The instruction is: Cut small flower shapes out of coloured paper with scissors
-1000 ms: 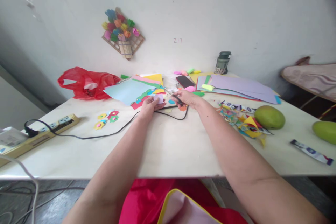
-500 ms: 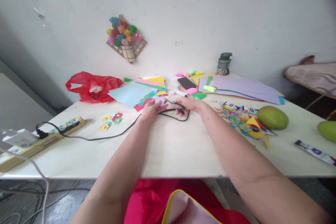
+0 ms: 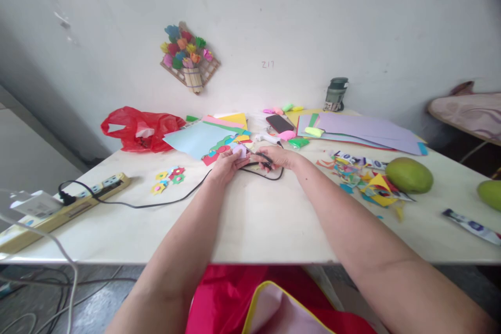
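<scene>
Over the middle of the table, my left hand pinches a small piece of lilac paper. Just right of it, my right hand is wrapped round a pair of scissors with dark handles. The blades point left at the paper; whether they touch it is too small to tell. A black cord passes under and beside both hands. Behind them lies a white glue gun. Cut red and green paper shapes rest near my left fingers, and several small paper flowers lie to the left.
At left, a power strip with plugs stands near a red plastic bag. Coloured sheets, a phone and a dark green bottle are at the back. Right are paper scraps, a green mango and a tube.
The scissors' blades have shifted a little and my right hand's fingers look more closed round the handles. My left hand keeps the lilac paper; the view has moved slightly.
</scene>
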Demonstrator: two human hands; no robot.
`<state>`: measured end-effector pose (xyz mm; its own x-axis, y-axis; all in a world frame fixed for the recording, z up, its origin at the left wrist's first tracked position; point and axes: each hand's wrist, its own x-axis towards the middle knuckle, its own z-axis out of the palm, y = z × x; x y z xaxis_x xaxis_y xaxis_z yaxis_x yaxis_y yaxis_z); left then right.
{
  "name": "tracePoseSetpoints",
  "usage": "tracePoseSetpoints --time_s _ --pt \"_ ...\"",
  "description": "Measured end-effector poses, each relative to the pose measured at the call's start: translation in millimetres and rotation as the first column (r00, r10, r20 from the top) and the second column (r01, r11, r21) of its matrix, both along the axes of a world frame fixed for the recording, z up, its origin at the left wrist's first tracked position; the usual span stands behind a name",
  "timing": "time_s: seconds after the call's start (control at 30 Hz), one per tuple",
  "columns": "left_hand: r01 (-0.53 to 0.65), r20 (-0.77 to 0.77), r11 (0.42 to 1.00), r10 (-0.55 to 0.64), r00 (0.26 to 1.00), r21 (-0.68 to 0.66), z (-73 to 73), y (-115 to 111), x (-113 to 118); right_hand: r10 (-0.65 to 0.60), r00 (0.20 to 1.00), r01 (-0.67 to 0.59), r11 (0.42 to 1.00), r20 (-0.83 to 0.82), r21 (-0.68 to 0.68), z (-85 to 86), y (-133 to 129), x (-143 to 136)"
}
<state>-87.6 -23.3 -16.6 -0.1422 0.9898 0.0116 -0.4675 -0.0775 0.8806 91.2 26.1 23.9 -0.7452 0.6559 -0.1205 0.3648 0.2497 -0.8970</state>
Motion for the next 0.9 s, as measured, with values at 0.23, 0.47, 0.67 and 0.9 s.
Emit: tracePoseSetpoints --time_s 0.23,0.47,0.67,0.9 --pt "0.004 -0.013 0.999 -0.004 1.0 -0.032 1.9 -0.7 1.1 -0.002 0.999 0.0 0.999 -0.04 -0.041 -3.5 1.7 -1.6" --pt "-0.002 -0.018 0.999 0.002 1.0 -0.053 4.1 -1.9 2.3 -0.005 0.999 0.004 0.999 -0.041 -0.037 -5.6 2.5 -2.5" --pt "0.019 -0.023 0.999 -0.02 1.0 -0.042 2.4 -1.0 0.9 0.006 0.999 -0.007 1.0 -0.045 -0.028 -8.3 4.0 -3.8" --pt "0.031 0.0 0.999 -0.031 1.0 -0.045 2.3 -1.1 0.4 0.002 0.999 -0.003 1.0 -0.051 -0.013 -7.6 2.8 -3.1"
